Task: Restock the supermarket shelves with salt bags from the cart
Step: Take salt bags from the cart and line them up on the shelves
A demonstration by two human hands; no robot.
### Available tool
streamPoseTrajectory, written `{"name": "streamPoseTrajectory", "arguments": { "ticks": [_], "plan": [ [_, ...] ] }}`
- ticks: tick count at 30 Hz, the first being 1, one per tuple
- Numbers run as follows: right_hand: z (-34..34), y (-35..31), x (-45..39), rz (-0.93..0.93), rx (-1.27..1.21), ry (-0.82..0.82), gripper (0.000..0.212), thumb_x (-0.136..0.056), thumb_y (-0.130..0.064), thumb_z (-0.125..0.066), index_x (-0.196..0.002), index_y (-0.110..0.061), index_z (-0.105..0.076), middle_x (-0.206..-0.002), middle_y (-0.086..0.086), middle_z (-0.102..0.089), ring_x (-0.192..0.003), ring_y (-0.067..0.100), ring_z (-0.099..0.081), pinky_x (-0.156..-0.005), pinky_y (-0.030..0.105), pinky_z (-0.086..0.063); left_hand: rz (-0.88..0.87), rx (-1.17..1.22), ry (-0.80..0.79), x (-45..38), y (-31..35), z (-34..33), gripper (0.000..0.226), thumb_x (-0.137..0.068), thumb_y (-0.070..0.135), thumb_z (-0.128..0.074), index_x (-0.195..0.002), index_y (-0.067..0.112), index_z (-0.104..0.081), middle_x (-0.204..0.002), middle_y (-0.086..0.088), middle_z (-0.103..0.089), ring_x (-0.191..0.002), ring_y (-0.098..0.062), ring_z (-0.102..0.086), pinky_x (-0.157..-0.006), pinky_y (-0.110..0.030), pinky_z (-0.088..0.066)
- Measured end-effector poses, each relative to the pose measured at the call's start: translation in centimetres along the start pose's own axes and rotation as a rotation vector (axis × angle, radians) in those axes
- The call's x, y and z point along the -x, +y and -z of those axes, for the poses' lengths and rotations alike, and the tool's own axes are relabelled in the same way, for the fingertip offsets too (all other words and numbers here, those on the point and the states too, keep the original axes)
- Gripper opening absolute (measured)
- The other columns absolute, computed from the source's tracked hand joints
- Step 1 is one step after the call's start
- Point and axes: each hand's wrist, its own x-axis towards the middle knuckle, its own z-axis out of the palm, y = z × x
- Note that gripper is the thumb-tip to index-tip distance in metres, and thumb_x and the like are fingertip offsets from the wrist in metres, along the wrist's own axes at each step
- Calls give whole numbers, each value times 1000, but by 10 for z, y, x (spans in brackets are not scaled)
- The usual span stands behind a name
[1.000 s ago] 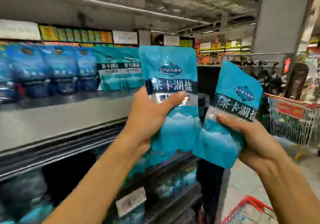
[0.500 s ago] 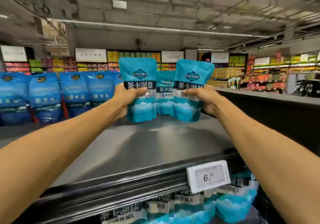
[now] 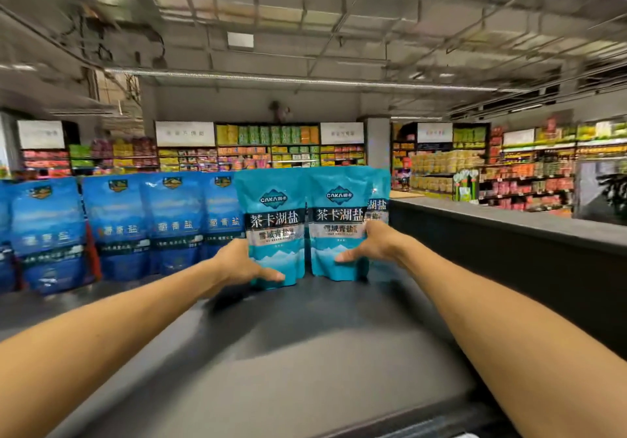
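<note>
From over the person's shoulders, two glossy teal pouches stand upright side by side on the smooth dark grey shelf top (image 3: 305,353). The left hand (image 3: 237,264) grips the left salt bag (image 3: 271,230) at its lower left edge, thumb across the front. The right hand (image 3: 369,244) holds the right salt bag (image 3: 339,220) by its right side, thumb laid flat on the front. A third teal bag (image 3: 379,205) peeks out behind. Deeper-blue pouches (image 3: 115,224) line the left, soft and slightly crinkled.
</note>
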Motion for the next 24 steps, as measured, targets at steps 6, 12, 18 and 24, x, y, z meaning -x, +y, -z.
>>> {"name": "streamPoseTrajectory", "arguments": {
  "ticks": [6, 12, 18, 24],
  "plan": [
    [-11, 1, -18, -92, 210, 198, 60, -58, -31, -94, -103, -11, -62, -110, 7, -70, -101, 29, -64, -91, 43, -54, 134, -9, 72, 11, 19, -10, 60, -63, 25, -94, -112, 11, -63, -96, -11, -72, -67, -18, -67, -50, -31, -57],
    [-15, 5, -25, -97, 185, 219, 65, -57, -32, -94, -107, -10, -59, -113, 7, -68, -108, 28, -62, -98, 46, -52, 173, 14, 98, 9, 26, -15, 63, -65, 22, -92, -117, 7, -60, -103, -14, -70, -73, -21, -68, -51, -33, -60],
    [-16, 4, -16, -111, 334, 193, 71, -63, -48, -89, -113, -8, -58, -106, 10, -69, -87, 26, -70, -81, 40, -60, 167, 9, 104, 16, 26, -14, 64, -66, 24, -91, -118, 7, -58, -109, -12, -67, -80, -21, -69, -50, -31, -59],
    [-9, -15, 17, -66, 373, 300, 42, -72, -42, -86, -78, -19, -51, -78, -4, -55, -64, 11, -62, -31, 15, -38, 170, -6, 2, 33, 40, 14, 54, -74, 8, -85, -117, 1, -53, -109, -15, -69, -81, -24, -72, -53, -33, -60]
  ]
}}
